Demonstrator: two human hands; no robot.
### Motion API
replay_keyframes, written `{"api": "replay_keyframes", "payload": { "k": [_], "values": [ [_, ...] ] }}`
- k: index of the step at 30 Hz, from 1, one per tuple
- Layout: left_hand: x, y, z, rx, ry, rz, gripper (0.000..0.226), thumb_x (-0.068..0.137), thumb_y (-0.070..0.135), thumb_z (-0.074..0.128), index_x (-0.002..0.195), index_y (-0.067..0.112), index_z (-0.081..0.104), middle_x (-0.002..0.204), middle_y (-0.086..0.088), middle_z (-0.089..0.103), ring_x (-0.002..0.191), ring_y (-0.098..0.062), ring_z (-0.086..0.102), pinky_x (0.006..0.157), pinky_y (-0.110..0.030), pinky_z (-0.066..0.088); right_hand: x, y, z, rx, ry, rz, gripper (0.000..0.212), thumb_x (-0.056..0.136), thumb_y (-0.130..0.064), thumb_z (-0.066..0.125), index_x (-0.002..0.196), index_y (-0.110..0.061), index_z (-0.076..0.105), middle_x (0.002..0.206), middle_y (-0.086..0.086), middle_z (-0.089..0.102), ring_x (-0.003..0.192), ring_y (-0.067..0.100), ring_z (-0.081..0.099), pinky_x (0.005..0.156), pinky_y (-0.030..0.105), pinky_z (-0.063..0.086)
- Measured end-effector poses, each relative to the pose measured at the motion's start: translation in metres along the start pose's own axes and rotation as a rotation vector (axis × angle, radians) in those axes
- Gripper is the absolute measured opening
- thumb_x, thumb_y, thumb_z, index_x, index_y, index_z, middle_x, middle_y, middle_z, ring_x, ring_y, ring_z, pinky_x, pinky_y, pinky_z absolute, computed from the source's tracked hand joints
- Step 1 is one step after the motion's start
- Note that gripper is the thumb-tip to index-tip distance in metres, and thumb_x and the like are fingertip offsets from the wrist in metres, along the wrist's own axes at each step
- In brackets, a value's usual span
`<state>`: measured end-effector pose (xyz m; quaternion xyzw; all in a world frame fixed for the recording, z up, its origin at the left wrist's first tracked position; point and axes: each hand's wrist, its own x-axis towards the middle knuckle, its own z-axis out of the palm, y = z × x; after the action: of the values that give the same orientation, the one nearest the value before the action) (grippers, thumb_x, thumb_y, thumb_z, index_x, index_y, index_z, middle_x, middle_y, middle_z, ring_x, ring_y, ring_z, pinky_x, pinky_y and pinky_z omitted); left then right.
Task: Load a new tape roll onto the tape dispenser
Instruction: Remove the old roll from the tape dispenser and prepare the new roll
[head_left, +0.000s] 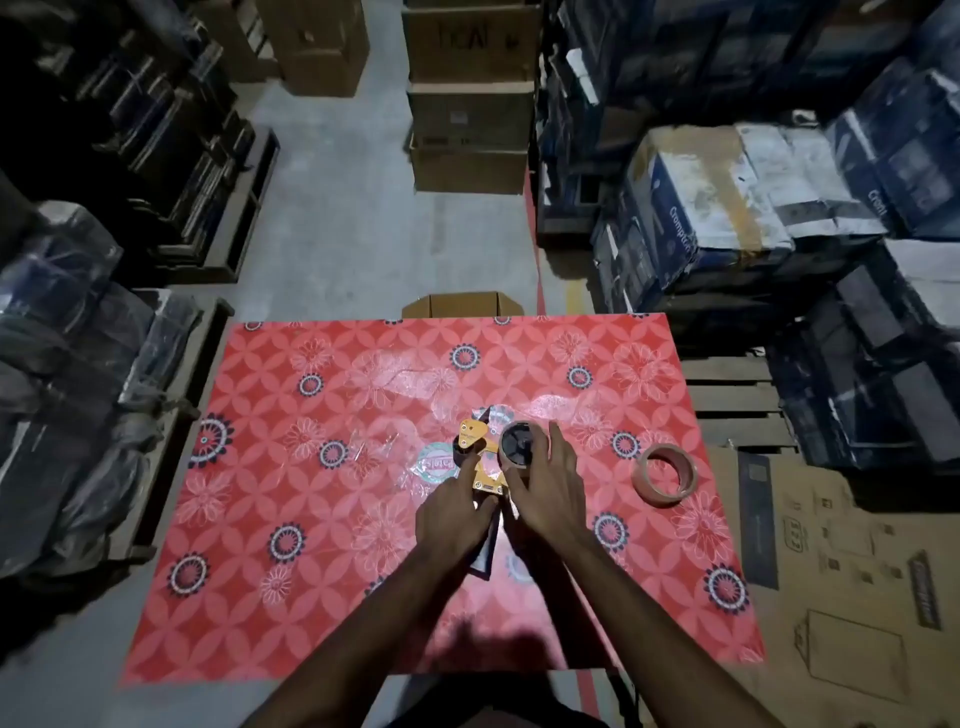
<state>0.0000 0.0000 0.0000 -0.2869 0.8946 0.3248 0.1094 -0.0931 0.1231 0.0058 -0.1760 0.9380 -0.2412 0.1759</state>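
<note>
Red patterned cloth covers the table (291, 467), the biggest thing under both hands, with stacked cartons and wrapped boxes well beyond the fingertips on every side. Nearer, a brown tape roll (665, 480) lies flat on the cloth, well out past the little-finger side of the right hand (545, 499), untouched. Between the two hands lies the yellow tape dispenser (480, 452), its black hub (519, 446) just under the right fingertips. A ring that looks like a roll or spent core sits around that hub; I cannot tell which.

The right fingers are spread and curled over this ring, seemingly gripping its rim. The left hand (449, 512) is closed on the dispenser's handle end, index finger stretched along the yellow plate.

My judgement: the step is working the ring on the hub. Doing it well means the left hand pinning the frame flat while the right presses or pulls squarely along the hub's axis, not tilted, so it does not bind.

Clear scraps of film (410, 384) lie just beyond the fingertips and could snag sticky tape.
</note>
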Motion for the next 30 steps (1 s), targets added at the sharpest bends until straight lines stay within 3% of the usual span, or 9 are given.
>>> {"api": "replay_keyframes", "payload": {
  "k": [4, 10, 13, 17, 20, 26, 30],
  "values": [
    [0.012, -0.003, 0.011, -0.011, -0.072, -0.031, 0.085, 0.088, 0.044, 0.058, 0.158, 0.053, 0.011, 0.1, 0.002, 0.075, 0.094, -0.029, 0.073, 0.075, -0.041, 0.058, 0.026, 0.016, 0.005, -0.074, -0.074, 0.034, 0.076, 0.095, -0.042, 0.061, 0.16, -0.025, 0.026, 0.173, 0.006, 0.013, 0.154, 0.035, 0.021, 0.11, 0.055, 0.042],
    [0.027, -0.011, 0.025, -0.012, -0.172, -0.037, 0.079, 0.095, 0.04, 0.057, 0.163, 0.04, 0.017, 0.136, -0.008, 0.065, 0.118, -0.035, 0.065, 0.085, -0.043, 0.053, 0.053, 0.021, 0.023, -0.11, -0.166, 0.0, 0.077, 0.093, -0.049, 0.063, 0.159, -0.034, 0.028, 0.171, 0.005, 0.017, 0.151, 0.035, 0.026, 0.109, 0.055, 0.045],
    [0.023, -0.013, 0.032, 0.009, -0.177, -0.045, 0.076, 0.101, 0.038, 0.051, 0.164, 0.042, 0.009, 0.128, -0.011, 0.067, 0.111, -0.036, 0.066, 0.075, -0.039, 0.045, 0.055, 0.024, 0.031, -0.094, -0.167, -0.013, 0.069, 0.092, -0.045, 0.062, 0.155, -0.036, 0.035, 0.166, 0.001, 0.026, 0.145, 0.031, 0.036, 0.103, 0.05, 0.05],
    [0.006, -0.018, 0.04, -0.003, -0.118, -0.047, 0.065, 0.104, 0.039, 0.048, 0.16, 0.044, 0.015, 0.128, -0.008, 0.068, 0.111, -0.036, 0.065, 0.078, -0.042, 0.048, 0.046, 0.025, 0.03, -0.096, -0.075, -0.037, 0.055, 0.088, -0.052, 0.062, 0.139, -0.039, 0.047, 0.134, -0.006, 0.05, 0.111, 0.025, 0.059, 0.081, 0.041, 0.057],
    [-0.011, -0.027, 0.044, 0.004, -0.092, -0.034, 0.065, 0.104, 0.042, 0.045, 0.159, 0.047, 0.013, 0.125, -0.005, 0.068, 0.106, -0.034, 0.066, 0.08, -0.044, 0.051, 0.029, 0.026, 0.029, -0.142, -0.096, -0.028, 0.058, 0.085, -0.056, 0.062, 0.139, -0.04, 0.047, 0.129, -0.003, 0.052, 0.104, 0.026, 0.064, 0.083, 0.042, 0.055],
    [-0.037, -0.047, 0.047, 0.141, -0.093, 0.046, 0.071, 0.103, 0.032, 0.049, 0.164, 0.044, 0.014, 0.114, -0.005, 0.062, 0.081, -0.022, 0.055, 0.063, -0.034, 0.038, -0.013, 0.03, 0.033, -0.161, -0.122, 0.038, 0.069, 0.071, -0.057, 0.067, 0.133, -0.036, 0.045, 0.117, -0.001, 0.048, 0.094, 0.028, 0.065, 0.084, 0.042, 0.052],
    [-0.047, -0.062, 0.048, 0.277, -0.105, 0.104, 0.075, 0.101, 0.031, 0.049, 0.164, 0.044, 0.01, 0.124, -0.005, 0.052, 0.087, -0.025, 0.058, 0.062, -0.04, 0.053, -0.03, 0.032, 0.037, -0.163, -0.117, 0.069, 0.074, 0.068, -0.061, 0.066, 0.133, -0.034, 0.042, 0.116, 0.0, 0.047, 0.093, 0.028, 0.064, 0.084, 0.042, 0.051]
  ]
}}
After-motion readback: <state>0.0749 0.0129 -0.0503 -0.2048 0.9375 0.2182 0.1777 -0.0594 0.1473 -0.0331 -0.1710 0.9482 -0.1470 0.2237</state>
